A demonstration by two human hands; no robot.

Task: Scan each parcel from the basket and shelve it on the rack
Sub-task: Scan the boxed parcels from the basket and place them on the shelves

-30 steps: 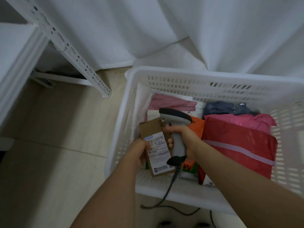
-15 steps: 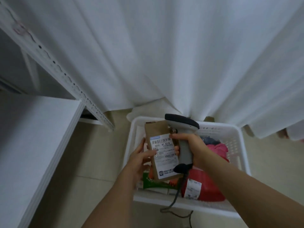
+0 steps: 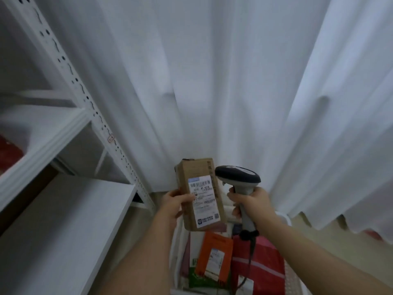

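Since the rack shelves sit at the left edge and the basket lies below, the cardboard parcel is held up between them, left hand gripping its left long side, label up. Looks light and rigid: hold by the edges. Right hand is wrapped round the scanner handle just beside it.

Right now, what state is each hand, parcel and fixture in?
Left hand: grips the brown cardboard parcel.
Brown cardboard parcel: lifted above the basket, upright, label facing the camera.
Right hand: grips the barcode scanner's handle.
Barcode scanner: raised beside the parcel, cable hanging down.
White basket: still holds parcels.
Orange parcel: lying in the basket, label up.
Red mailer bag: lying in the basket.
White rack: nearest shelf bare where visible.
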